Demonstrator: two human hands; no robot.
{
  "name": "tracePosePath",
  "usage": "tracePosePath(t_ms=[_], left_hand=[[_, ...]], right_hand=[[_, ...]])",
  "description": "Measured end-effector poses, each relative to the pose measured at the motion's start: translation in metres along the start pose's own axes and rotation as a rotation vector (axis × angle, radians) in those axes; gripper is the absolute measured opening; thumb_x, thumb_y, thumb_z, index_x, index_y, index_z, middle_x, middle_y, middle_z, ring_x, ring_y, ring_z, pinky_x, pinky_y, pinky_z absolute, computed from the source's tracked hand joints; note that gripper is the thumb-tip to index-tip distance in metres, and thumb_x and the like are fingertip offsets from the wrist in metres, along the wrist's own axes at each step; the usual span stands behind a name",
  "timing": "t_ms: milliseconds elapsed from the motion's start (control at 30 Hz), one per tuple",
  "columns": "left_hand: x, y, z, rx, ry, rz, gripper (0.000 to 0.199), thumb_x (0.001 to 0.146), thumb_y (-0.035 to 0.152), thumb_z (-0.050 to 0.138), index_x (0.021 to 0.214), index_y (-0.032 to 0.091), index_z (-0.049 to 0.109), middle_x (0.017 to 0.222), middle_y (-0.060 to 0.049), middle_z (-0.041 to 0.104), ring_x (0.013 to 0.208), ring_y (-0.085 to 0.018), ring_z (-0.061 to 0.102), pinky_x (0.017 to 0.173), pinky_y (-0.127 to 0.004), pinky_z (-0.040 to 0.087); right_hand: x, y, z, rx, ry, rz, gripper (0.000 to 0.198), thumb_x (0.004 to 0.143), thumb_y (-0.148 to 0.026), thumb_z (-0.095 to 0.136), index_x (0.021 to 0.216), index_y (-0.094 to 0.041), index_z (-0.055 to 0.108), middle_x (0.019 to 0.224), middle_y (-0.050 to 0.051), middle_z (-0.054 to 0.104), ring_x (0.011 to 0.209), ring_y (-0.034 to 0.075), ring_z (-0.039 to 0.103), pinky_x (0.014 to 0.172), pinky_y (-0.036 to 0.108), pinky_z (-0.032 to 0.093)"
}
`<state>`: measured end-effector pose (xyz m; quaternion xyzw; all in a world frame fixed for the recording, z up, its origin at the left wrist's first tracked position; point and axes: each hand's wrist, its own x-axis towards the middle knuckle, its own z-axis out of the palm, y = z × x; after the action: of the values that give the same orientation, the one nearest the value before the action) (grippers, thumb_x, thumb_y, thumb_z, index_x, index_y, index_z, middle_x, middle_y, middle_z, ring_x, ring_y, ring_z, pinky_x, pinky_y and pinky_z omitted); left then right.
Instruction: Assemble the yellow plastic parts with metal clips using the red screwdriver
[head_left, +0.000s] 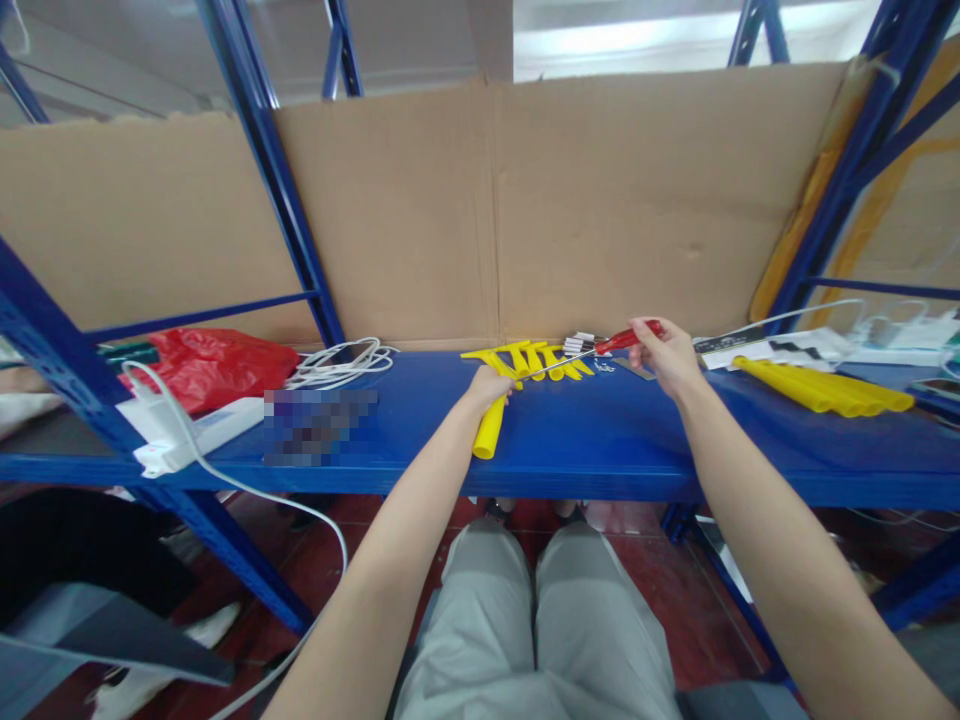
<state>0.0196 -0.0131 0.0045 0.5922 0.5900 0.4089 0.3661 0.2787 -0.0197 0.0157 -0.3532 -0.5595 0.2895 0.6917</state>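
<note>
My left hand (491,384) is closed around a yellow plastic tube (489,430), whose round end points toward me over the blue shelf. My right hand (667,355) grips the red handle of a screwdriver (616,341). The screwdriver's thin metal shaft runs left to the yellow piece at my left fingers; its tip is hidden there. Just behind my left hand lie several yellow T-shaped parts (556,364). Small white-and-dark pieces (580,344) sit beside them, near some tiny silvery bits (602,364).
On the right lie several yellow tubes (825,388) next to white power strips and cables. A red plastic bag (214,365), a coiled white cable (345,362) and a white power strip (217,432) are on the left. Cardboard (585,200) walls off the back of the blue shelf (405,430).
</note>
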Motion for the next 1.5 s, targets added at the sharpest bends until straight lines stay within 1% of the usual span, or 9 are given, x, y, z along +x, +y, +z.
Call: tracePosePath(t_ms=[167, 400, 567, 800, 900, 1033, 1300, 1400, 1500], left_hand=[[-0.002, 0.002, -0.001, -0.001, 0.003, 0.005, 0.019, 0.072, -0.005, 0.060, 0.063, 0.012, 0.059, 0.044, 0.006, 0.049, 0.037, -0.006, 0.044, 0.045, -0.018, 0.041], [0.001, 0.000, 0.001, 0.006, 0.007, -0.024, 0.020, 0.072, -0.004, 0.061, 0.061, 0.011, 0.058, 0.046, 0.005, 0.051, 0.039, -0.006, 0.045, 0.045, -0.018, 0.040], [0.002, 0.000, 0.002, -0.023, 0.011, -0.019, 0.017, 0.070, -0.004, 0.063, 0.064, 0.012, 0.060, 0.047, 0.005, 0.051, 0.041, -0.007, 0.046, 0.048, -0.020, 0.042], [0.003, -0.002, 0.000, 0.000, 0.002, -0.022, 0.021, 0.070, -0.004, 0.058, 0.057, 0.013, 0.056, 0.044, 0.004, 0.049, 0.039, -0.008, 0.045, 0.049, -0.021, 0.042], [0.003, -0.002, 0.000, -0.002, 0.019, -0.029, 0.023, 0.068, -0.004, 0.061, 0.055, 0.013, 0.055, 0.043, 0.005, 0.048, 0.039, -0.007, 0.045, 0.047, -0.020, 0.040], [0.001, 0.001, 0.002, -0.020, 0.024, -0.022, 0.021, 0.068, -0.005, 0.061, 0.058, 0.013, 0.056, 0.045, 0.005, 0.049, 0.039, -0.006, 0.045, 0.045, -0.018, 0.038], [0.003, 0.000, 0.003, -0.024, -0.006, -0.029, 0.017, 0.070, -0.004, 0.063, 0.064, 0.011, 0.059, 0.047, 0.004, 0.051, 0.040, -0.006, 0.045, 0.046, -0.019, 0.041], [0.004, -0.001, 0.003, -0.026, -0.007, -0.042, 0.018, 0.070, -0.003, 0.064, 0.061, 0.012, 0.057, 0.045, 0.004, 0.049, 0.039, -0.006, 0.044, 0.045, -0.018, 0.039], [0.005, -0.001, 0.004, -0.035, 0.001, -0.039, 0.019, 0.068, -0.003, 0.066, 0.060, 0.012, 0.057, 0.044, 0.005, 0.049, 0.040, -0.007, 0.045, 0.046, -0.019, 0.040]], right_hand=[[-0.003, -0.004, 0.003, 0.027, -0.016, 0.003, 0.048, 0.056, -0.053, 0.083, 0.080, -0.020, 0.059, 0.044, -0.006, 0.054, 0.033, 0.009, 0.048, 0.033, 0.019, 0.038], [0.000, 0.006, 0.000, -0.086, 0.095, 0.040, 0.034, 0.065, -0.045, 0.078, 0.069, -0.019, 0.056, 0.033, -0.009, 0.038, 0.027, 0.008, 0.038, 0.029, 0.019, 0.031], [0.002, 0.012, -0.002, -0.192, 0.168, -0.028, 0.034, 0.070, -0.048, 0.074, 0.065, -0.020, 0.055, 0.035, -0.006, 0.043, 0.029, 0.009, 0.041, 0.030, 0.020, 0.031], [-0.002, 0.006, 0.003, -0.124, 0.096, 0.022, 0.042, 0.069, -0.058, 0.072, 0.075, -0.022, 0.050, 0.040, -0.008, 0.046, 0.030, 0.008, 0.041, 0.030, 0.018, 0.028], [0.001, 0.009, 0.002, -0.077, 0.067, 0.031, 0.038, 0.072, -0.052, 0.069, 0.079, -0.024, 0.044, 0.043, -0.011, 0.046, 0.031, 0.008, 0.041, 0.030, 0.018, 0.030], [0.006, 0.014, 0.002, -0.032, 0.105, 0.060, 0.030, 0.075, -0.043, 0.063, 0.081, -0.026, 0.040, 0.045, -0.012, 0.044, 0.031, 0.008, 0.038, 0.029, 0.017, 0.026], [-0.003, 0.006, 0.009, -0.040, 0.147, -0.079, 0.049, 0.063, -0.063, 0.072, 0.079, -0.025, 0.047, 0.042, -0.011, 0.044, 0.029, 0.006, 0.034, 0.030, 0.018, 0.025], [-0.005, 0.004, 0.009, -0.034, 0.153, -0.049, 0.052, 0.060, -0.066, 0.073, 0.079, -0.023, 0.051, 0.041, -0.010, 0.046, 0.029, 0.007, 0.037, 0.029, 0.019, 0.026], [-0.005, 0.003, 0.006, -0.004, 0.133, 0.028, 0.051, 0.064, -0.067, 0.070, 0.079, -0.022, 0.053, 0.042, -0.008, 0.048, 0.030, 0.008, 0.043, 0.030, 0.019, 0.029]])
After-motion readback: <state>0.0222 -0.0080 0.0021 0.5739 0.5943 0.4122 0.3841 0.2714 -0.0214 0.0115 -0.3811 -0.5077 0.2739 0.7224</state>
